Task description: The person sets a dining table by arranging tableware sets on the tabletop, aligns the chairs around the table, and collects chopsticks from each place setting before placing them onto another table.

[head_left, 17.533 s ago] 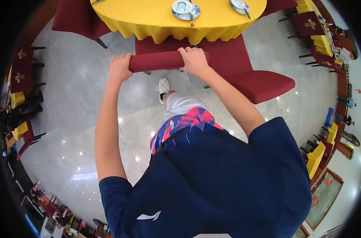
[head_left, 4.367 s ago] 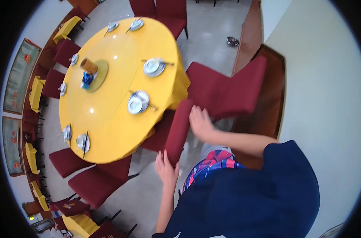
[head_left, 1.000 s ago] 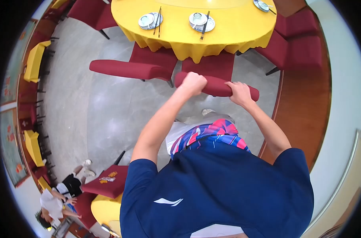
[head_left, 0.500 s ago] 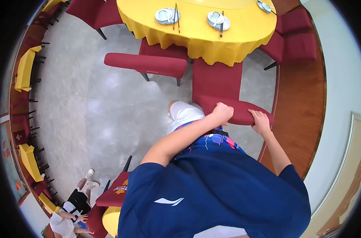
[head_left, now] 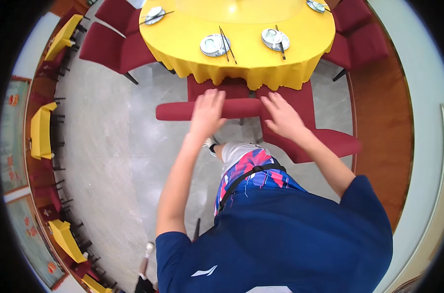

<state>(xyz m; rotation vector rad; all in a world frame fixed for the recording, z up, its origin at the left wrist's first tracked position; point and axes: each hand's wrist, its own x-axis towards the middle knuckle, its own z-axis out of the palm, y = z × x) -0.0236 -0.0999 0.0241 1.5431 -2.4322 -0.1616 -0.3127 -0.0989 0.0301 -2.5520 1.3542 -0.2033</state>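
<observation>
My left hand (head_left: 208, 113) lies over the red backrest of the left chair (head_left: 173, 111), its fingers stretched forward. My right hand (head_left: 283, 118) is at the right end of that same backrest, fingers spread, with the seat of the right chair (head_left: 300, 105) beneath it. Whether either palm presses on the fabric I cannot tell. The right chair's backrest (head_left: 329, 144) stands angled beside my right forearm, with no hand on it. Both seats run partly under the yellow tablecloth (head_left: 261, 68).
On the round table stand place settings of plates and bowls (head_left: 213, 45) with chopsticks (head_left: 228, 45). More red chairs (head_left: 117, 49) flank it. A wooden panel (head_left: 380, 117) runs along the right. Yellow-covered tables (head_left: 42, 131) line the left wall. Another person's shoe (head_left: 149, 249) shows at lower left.
Both hands have left the right chair's backrest and moved left and forward to the left chair's backrest. Their grip has loosened into stretched fingers. The view has shifted.
</observation>
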